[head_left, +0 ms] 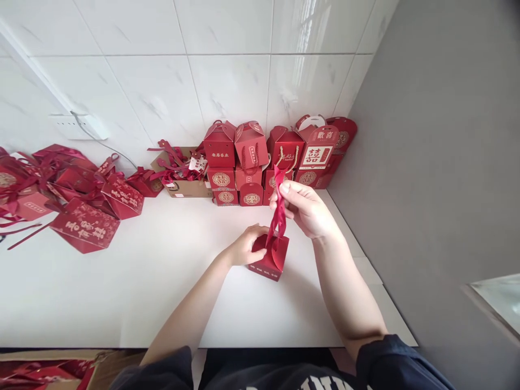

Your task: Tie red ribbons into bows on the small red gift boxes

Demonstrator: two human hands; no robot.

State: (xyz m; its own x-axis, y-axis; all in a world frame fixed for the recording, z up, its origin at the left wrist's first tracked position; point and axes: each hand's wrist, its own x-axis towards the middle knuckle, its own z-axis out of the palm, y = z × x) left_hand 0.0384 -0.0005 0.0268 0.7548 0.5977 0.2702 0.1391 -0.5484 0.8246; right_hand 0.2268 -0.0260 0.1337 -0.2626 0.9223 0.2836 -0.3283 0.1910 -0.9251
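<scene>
A small red gift box point(266, 265) with pale lettering along its front stands on the white table point(174, 303), right in front of me. My left hand point(247, 246) is wrapped round the box's left side, the thumb on its folded top. Above it, my right hand point(303, 206) pinches a dark red ribbon point(278, 216) between thumb and fingers. The ribbon runs up from the top of the box, pulled nearly upright, and its end sticks out above my fingers.
Stacked red gift boxes point(252, 146) line the tiled wall, beside a cardboard tray point(189, 188) of ribbons and tags. More ribboned boxes point(85, 225) are heaped at left. A grey partition point(426, 162) bounds the right side. A carton point(97, 368) of red items is at lower left.
</scene>
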